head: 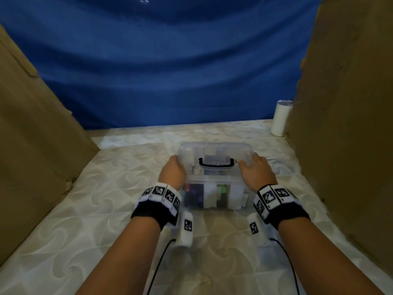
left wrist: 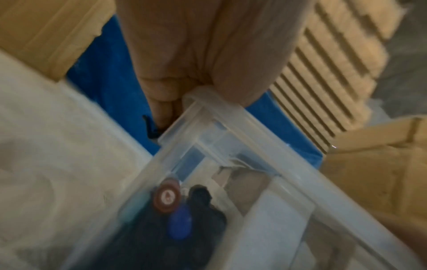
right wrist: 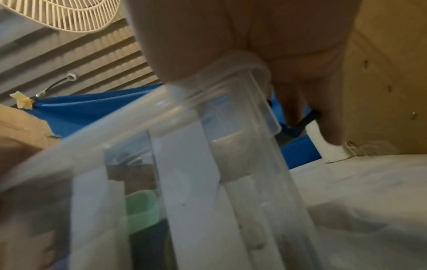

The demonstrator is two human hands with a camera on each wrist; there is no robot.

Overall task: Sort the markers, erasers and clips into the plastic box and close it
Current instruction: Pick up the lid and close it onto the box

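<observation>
Box: a clear plastic box [head: 214,196] stands on the table [head: 106,209] at the near middle, between the two forearms.
Lid: the clear lid [head: 214,152] with a black handle [head: 216,165] is over the box, tilted, its near edge raised above the box's near rim; how the far edge sits cannot be told.
Left hand: the left hand [head: 173,172] grips the lid's left end; the left wrist view shows the thumb on top and curled fingers [left wrist: 161,102] under the lid's corner.
Right hand: the right hand [head: 256,173] grips the lid's right end, fingers spread over the top in the head view; the right wrist view shows the thumb and fingers [right wrist: 307,87] clamped round the lid's rim.
Contents: through the near wall show dark markers [head: 191,198] at the left, white blocks that may be erasers [head: 209,198] and a green item [head: 222,190] in the middle; the left wrist view shows a red cap end [left wrist: 167,198] and a blue one [left wrist: 179,222]. Clips cannot be made out.
Wrists: both wear black bands with white coded tags [head: 161,193], with cables running toward the near edge.
Surroundings: cardboard walls [head: 32,135] at the left and right, a blue cloth [head: 170,71] at the far side, a white tumbler [head: 281,118] at the far right of the table.
</observation>
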